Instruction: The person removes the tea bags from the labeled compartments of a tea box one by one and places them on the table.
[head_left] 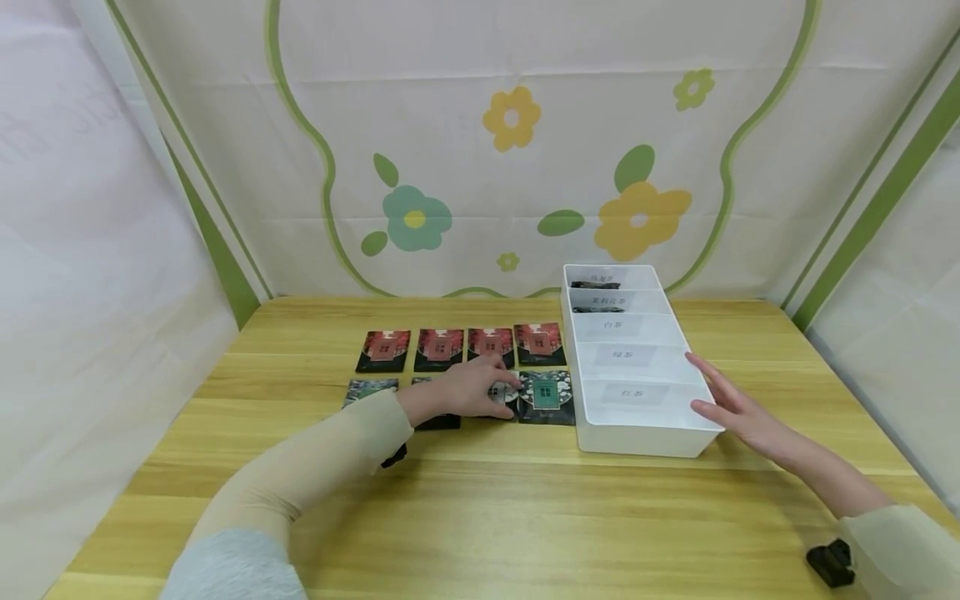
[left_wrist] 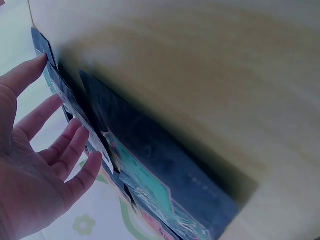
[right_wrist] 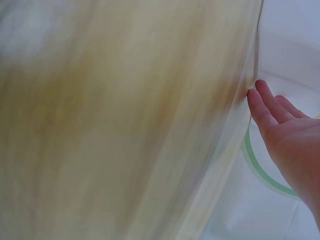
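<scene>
My left hand reaches over the front row of tea sachets, its spread fingertips touching a black-and-white sachet. In the left wrist view, the thumb and fingers lie along that sachet's face without visibly closing round it. A sachet with a green label lies just to its right, beside the white divided box. My right hand touches the box's right side near the front corner with extended fingers. In the right wrist view, the box is hard to make out.
Several red-and-black sachets form the back row. Two more front-row sachets sit partly behind the left arm. Dark sachets stand in the box's two rear compartments; labels mark each compartment. A flowered cloth hangs behind the wooden table.
</scene>
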